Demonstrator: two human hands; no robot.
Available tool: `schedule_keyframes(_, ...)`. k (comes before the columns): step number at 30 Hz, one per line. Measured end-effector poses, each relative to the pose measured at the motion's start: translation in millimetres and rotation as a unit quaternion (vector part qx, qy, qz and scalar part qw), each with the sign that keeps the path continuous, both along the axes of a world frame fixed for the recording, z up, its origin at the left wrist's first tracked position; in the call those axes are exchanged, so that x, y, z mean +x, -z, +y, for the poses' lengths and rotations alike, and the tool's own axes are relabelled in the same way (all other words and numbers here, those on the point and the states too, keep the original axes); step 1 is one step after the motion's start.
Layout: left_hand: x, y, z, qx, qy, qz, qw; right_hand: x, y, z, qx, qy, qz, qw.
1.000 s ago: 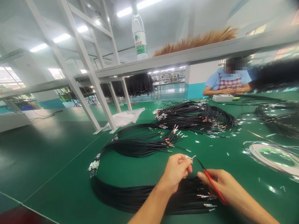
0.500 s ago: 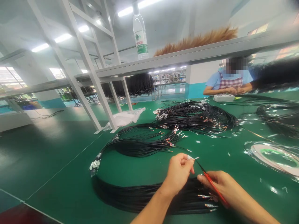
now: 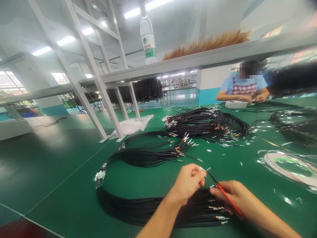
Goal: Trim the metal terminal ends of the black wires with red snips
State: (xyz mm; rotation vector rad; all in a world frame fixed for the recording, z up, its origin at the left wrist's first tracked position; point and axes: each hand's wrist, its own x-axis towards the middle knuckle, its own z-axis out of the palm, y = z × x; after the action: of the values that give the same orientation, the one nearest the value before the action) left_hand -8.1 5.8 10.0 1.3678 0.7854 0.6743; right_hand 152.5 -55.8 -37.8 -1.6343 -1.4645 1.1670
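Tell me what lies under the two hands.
A bundle of thin black wires, metal-tipped, on the green table; left hand and right hand hide part.

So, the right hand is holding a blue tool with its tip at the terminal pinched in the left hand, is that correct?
Not quite: the tool is red, not blue, as the head view shows. The rest stands: the right hand holds it, with its dark tip at the terminal pinched in the left hand.
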Motion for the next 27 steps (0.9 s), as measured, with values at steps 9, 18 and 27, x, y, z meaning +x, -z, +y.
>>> schedule_keyframes(9,-8,-4.0,8,-0.193,0.131,-0.108,0.967,3,-1.3,3,0.017,-0.005,-0.004,1.0)
schedule_keyframes(18,-8,-2.9,8,-0.198,0.108,-0.136,0.965,4,-15.7,7,0.056,0.119,0.151,0.98)
schedule_keyframes(27,-7,-0.5,6,-0.221,0.134,-0.142,0.955,-30,-21.7,3,0.057,0.12,0.345,0.929)
